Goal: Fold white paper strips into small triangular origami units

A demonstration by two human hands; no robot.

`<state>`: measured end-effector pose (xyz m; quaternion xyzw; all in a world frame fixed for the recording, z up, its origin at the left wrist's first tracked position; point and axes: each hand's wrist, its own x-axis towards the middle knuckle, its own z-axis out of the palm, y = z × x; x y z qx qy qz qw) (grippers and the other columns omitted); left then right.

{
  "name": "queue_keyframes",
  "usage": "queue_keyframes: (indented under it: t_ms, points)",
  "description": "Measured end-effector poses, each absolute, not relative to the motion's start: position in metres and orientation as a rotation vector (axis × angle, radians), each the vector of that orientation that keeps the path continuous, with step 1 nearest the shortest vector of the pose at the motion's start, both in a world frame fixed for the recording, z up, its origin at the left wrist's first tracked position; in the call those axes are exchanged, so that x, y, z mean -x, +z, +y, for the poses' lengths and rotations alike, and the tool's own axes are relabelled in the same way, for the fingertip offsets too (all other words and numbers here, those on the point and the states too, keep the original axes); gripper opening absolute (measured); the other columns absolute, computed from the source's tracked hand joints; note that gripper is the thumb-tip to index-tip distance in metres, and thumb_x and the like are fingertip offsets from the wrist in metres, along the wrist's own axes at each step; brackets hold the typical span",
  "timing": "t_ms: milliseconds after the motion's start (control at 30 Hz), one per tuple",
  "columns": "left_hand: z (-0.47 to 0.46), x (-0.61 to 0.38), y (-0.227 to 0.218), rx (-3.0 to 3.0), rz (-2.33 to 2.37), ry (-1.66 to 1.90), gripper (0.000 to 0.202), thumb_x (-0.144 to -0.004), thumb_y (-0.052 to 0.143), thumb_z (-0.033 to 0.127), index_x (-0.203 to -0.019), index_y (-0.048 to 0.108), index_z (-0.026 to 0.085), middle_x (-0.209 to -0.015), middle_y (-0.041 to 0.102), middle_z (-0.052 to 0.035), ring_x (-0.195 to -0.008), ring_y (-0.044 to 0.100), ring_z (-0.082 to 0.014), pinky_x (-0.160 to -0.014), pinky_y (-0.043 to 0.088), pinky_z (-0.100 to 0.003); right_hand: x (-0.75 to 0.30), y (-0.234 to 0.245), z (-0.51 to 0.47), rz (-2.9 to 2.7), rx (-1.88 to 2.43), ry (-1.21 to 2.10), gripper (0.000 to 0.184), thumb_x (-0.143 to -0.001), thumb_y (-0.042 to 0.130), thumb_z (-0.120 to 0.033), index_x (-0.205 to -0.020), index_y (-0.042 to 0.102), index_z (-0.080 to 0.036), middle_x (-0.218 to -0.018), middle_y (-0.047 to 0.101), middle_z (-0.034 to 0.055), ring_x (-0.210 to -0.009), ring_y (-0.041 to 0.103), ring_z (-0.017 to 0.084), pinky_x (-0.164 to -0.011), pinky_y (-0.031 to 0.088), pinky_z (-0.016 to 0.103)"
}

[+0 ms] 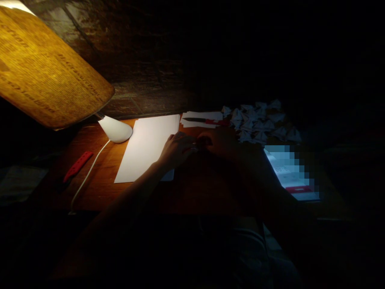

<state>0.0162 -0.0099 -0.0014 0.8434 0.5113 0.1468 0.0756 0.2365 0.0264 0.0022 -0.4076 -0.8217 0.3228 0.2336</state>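
My left hand (178, 149) reaches over the right edge of a stack of white paper sheets (147, 148), fingers bent and closed. My right hand (214, 143) meets it from the right, mostly in shadow, with curled fingers. Between the fingertips shows a bit of a small white piece of paper (194, 149), pinched by both hands and largely hidden. Behind the hands, a knife with a dark blade and red handle (207, 121) lies across smaller white paper pieces (192, 115). To the right sits a cluster of several small folded paper shapes (255, 122).
On the left a lamp with a yellow shade (57, 68) and white base (116, 130) lights the wooden table (105, 160). Its white cord (90, 170) runs to the front edge. A red strap-like object (78, 165) lies beside it. A lit screen (281, 170) lies at right.
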Motion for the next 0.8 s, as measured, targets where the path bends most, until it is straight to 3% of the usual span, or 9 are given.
queue_keyframes:
  t_ms: [233,433,800]
  points:
    - [-0.009,-0.016,0.000,-2.520,1.511,0.442,0.021,-0.099,0.064,0.038,-0.107,0.082,0.034,-0.129,0.079,-0.0032,-0.128,0.062,-0.0314,-0.106,0.044,-0.050,-0.238,0.009,0.022,-2.306,1.133,0.825,0.025,-0.084,0.071,-0.005,-0.098,0.084,-0.020,-0.107,0.083,0.0083,-0.099,0.074,0.021,-0.091,0.053,0.033]
    - [-0.008,-0.017,0.000,-2.516,1.509,0.444,0.018,-0.098,0.064,0.038,-0.101,0.079,0.030,-0.111,0.081,-0.0049,-0.117,0.066,-0.0307,-0.103,0.043,-0.049,-0.236,0.010,0.023,-2.358,1.252,0.769,0.022,-0.084,0.072,-0.010,-0.099,0.086,-0.018,-0.103,0.083,0.0098,-0.094,0.074,0.022,-0.085,0.052,0.032]
    - [0.007,-0.009,-0.020,-2.452,1.388,0.743,0.010,-0.089,0.072,0.028,-0.096,0.080,0.027,-0.104,0.082,-0.0025,-0.102,0.070,-0.0267,-0.102,0.047,-0.049,-0.236,0.000,0.030,-2.247,1.210,0.943,0.022,-0.078,0.072,-0.004,-0.094,0.083,-0.015,-0.098,0.083,0.0091,-0.084,0.073,0.019,-0.076,0.052,0.029]
